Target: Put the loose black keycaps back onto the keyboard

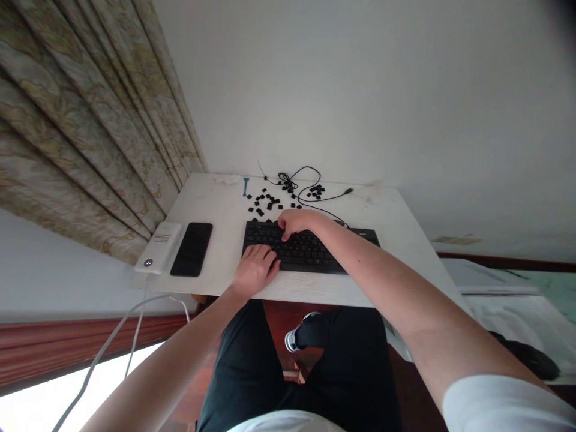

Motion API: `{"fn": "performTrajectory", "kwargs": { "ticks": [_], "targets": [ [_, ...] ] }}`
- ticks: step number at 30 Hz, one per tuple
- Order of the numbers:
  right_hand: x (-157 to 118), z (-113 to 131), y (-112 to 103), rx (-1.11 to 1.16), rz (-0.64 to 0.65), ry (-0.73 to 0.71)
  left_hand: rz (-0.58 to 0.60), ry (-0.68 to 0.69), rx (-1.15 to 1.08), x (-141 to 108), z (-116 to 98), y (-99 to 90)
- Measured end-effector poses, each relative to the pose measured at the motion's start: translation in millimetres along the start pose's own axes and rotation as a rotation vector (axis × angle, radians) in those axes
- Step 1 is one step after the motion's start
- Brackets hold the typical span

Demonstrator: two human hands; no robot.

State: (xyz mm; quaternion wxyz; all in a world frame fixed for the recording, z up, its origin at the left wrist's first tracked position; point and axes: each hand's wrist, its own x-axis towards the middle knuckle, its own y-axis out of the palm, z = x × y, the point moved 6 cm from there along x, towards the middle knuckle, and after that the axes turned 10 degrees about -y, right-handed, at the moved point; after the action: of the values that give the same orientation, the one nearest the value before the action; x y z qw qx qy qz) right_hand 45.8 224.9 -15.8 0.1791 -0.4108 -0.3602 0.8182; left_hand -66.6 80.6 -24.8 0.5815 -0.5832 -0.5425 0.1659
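Black keycaps [260, 212] and cable [286, 179] lie beyond the keyboard [310, 261]

The room looks a bit dim and gray. Bright white light glows at the bottom left. Soft shadows lie under the hands. The edges look stretched, and a dark blur fills the top right corner.

In front of me, a plain off-white wall [342, 90] w/ a stained, flaking patch low on the R; patterned beige curtain [85, 102] hangs in folds on my L. White table [396, 216] sits vs. the wall, reddish-brown floor [202, 384] below me, bright white light [90, 384] at bottom L, rest of rm fairly dim
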Motion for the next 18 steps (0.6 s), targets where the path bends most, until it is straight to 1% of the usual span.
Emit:
{"fn": "performTrajectory", "kwargs": {
  "ticks": [6,10,15,18],
  "targets": [
    [-0.4,0.0,-0.2,-0.061,-0.023,0.015,0.028,-0.005,-0.005,0.7,-0.3,3.5],
    [-5.6,10.6,-4.5,-0.134,-0.057,-0.015,0.037,-0.019,-0.007,0.2,0.0,4.2],
    [-14.5,20.8,-4.9,-0.168,0.028,0.086,0.044,-0.030,0.001,-0.9,-0.3,5.0],
    [-17.8,24.6,-6.2,-0.207,0.039,0.138,0.045,-0.038,0.003,-2.1,0.4,5.9]
  ]
}}
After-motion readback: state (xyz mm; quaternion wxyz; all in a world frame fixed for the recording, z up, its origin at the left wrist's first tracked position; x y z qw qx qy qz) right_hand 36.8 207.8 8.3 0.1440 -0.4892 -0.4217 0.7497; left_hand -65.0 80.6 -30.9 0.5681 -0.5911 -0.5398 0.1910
